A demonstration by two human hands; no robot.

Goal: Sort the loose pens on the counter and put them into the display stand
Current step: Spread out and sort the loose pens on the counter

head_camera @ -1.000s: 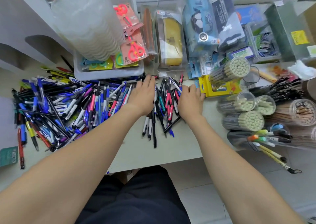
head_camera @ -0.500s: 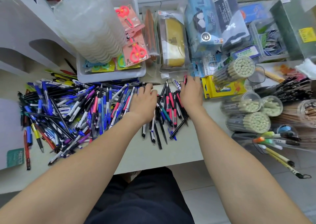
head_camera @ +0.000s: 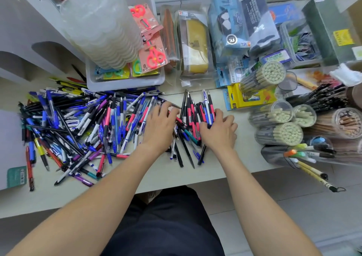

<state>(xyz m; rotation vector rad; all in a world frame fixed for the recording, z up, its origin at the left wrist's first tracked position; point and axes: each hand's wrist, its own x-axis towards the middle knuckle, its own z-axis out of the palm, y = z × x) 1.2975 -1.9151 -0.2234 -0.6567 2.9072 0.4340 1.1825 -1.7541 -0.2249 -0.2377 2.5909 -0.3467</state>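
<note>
A big heap of loose pens (head_camera: 78,126), blue, black, pink and yellow, covers the left of the white counter (head_camera: 195,175). A smaller bunch of red, blue and black pens (head_camera: 193,109) lies roughly side by side between my hands. My left hand (head_camera: 159,128) rests palm down on the right edge of the heap, its fingers loosely bent and touching pens. My right hand (head_camera: 220,131) curls its fingers and thumb over the lower right of the small bunch. A white tiered stand (head_camera: 25,40) rises at the far left.
A stack of clear plastic cups (head_camera: 98,26) stands in a white tray (head_camera: 125,82) of scissors packs behind the heap. Tubes of pencils (head_camera: 278,134) and a yellow crayon box (head_camera: 248,97) crowd the right. Bagged pencil cases (head_camera: 194,44) line the back.
Both hands have drawn back toward me along the small bunch. The right hand has slid from the top of the bunch to its lower right and its fingers have curled.
</note>
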